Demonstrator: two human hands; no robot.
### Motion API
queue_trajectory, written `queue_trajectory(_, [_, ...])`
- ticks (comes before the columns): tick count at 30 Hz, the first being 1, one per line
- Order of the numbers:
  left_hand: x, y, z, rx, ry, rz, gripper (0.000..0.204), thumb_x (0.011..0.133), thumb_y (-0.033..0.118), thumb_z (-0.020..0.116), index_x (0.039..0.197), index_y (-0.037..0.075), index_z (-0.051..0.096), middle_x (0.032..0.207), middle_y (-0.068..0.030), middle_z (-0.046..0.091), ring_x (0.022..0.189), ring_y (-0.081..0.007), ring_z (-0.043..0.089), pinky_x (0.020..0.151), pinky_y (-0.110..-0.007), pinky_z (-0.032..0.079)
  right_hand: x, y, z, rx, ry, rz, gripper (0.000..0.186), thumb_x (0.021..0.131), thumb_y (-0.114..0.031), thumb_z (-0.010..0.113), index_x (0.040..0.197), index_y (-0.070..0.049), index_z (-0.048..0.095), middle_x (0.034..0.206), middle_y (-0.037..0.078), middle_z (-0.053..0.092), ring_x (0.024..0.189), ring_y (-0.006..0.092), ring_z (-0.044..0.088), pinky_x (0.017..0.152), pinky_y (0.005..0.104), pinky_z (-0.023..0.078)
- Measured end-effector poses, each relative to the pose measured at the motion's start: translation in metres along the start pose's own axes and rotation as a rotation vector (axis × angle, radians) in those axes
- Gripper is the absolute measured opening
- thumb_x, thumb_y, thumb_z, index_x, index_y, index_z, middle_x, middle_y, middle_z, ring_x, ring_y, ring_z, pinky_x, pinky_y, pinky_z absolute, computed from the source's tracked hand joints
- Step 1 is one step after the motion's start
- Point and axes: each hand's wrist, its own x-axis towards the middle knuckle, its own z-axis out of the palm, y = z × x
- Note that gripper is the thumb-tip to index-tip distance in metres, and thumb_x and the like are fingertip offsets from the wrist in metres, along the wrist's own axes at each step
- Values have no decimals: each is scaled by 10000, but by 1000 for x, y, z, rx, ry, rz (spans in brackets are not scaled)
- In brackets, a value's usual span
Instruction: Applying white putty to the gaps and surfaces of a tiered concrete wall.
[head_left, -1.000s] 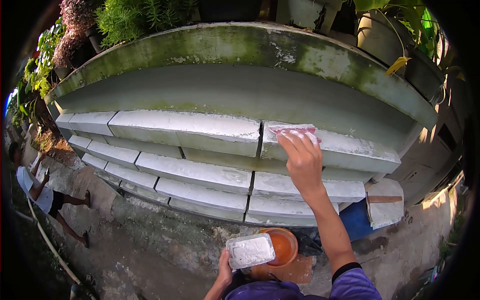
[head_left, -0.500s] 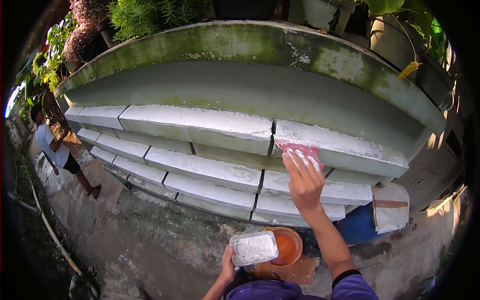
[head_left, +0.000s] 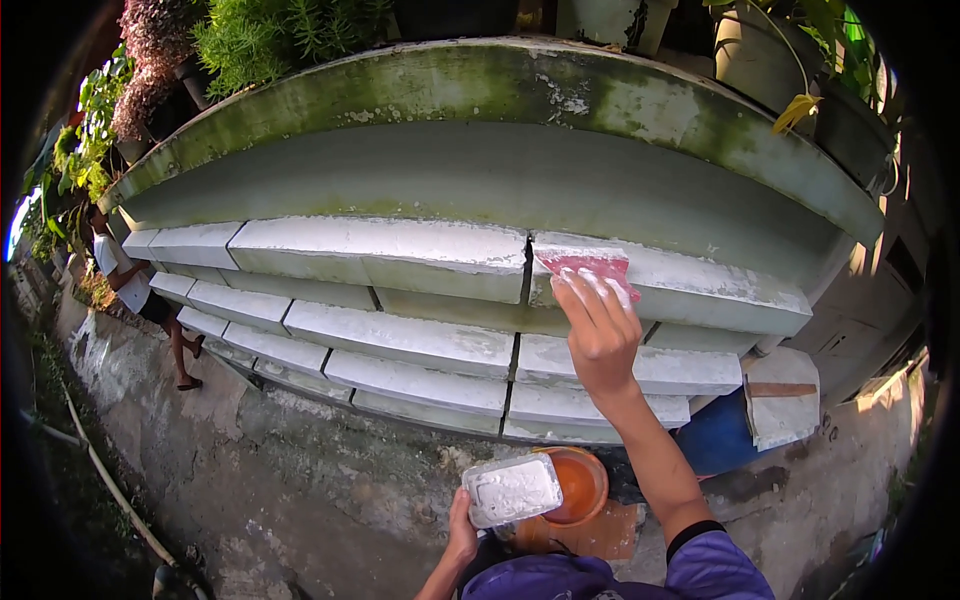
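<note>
My right hand (head_left: 602,325) grips a thin red scraper (head_left: 592,267), its fingers smeared with white paste. The scraper's edge lies against the white-coated top of the right-hand ledge block (head_left: 700,278), just right of a dark vertical gap. In my left hand (head_left: 461,525), low and near my body, is a shallow rectangular tray (head_left: 513,490) of thick white paste. My left thumb shows at the tray's side, while the other fingers are hidden beneath it. An orange-brown bucket (head_left: 592,487) stands just right of the tray, partly covered by it.
Tiered pale blocks (head_left: 400,335) step down the wall under a mossy concrete rim (head_left: 450,85). Potted plants (head_left: 250,45) line the top. At right, a blue container (head_left: 715,435) stands beside a pale slab (head_left: 782,400). Another person (head_left: 130,280) is at far left; a pipe (head_left: 110,490) lies below.
The scraper and my right hand have shifted slightly left and up, closer to the gap. The person at far left has moved nearer the wall. My left hand still holds the tray.
</note>
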Motion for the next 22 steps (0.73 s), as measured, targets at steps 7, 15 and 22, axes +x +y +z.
queue_trajectory(7, [1, 1, -1, -8, 7, 12, 462, 1081, 379, 427, 1386, 40, 501, 1311, -74, 597, 1201, -174, 583, 1053, -339, 447, -29, -12, -1, 33, -44, 17, 293, 749, 24, 660, 1021, -40, 749, 1050, 104, 733, 978, 297, 700, 839, 409, 550])
queue_trajectory(15, [5, 3, -1, -1, 47, -26, 568, 1068, 468, 397, 1402, 25, 516, 1350, -97, 611, 1267, -214, 561, 1101, -380, 402, -12, 5, 11, -8, -32, 25, 284, 779, -51, 695, 1059, -44, 739, 1078, 104, 725, 978, 304, 694, 859, 414, 554])
queue_trajectory(22, [14, -4, -23, -31, -14, 11, 604, 1063, 436, 455, 1486, 9, 401, 1447, -99, 507, 1338, -210, 488, 1145, -360, 356, -28, -13, -15, 22, -15, 50, 256, 781, -50, 691, 1028, -58, 759, 1049, 96, 737, 966, 296, 703, 862, 410, 553])
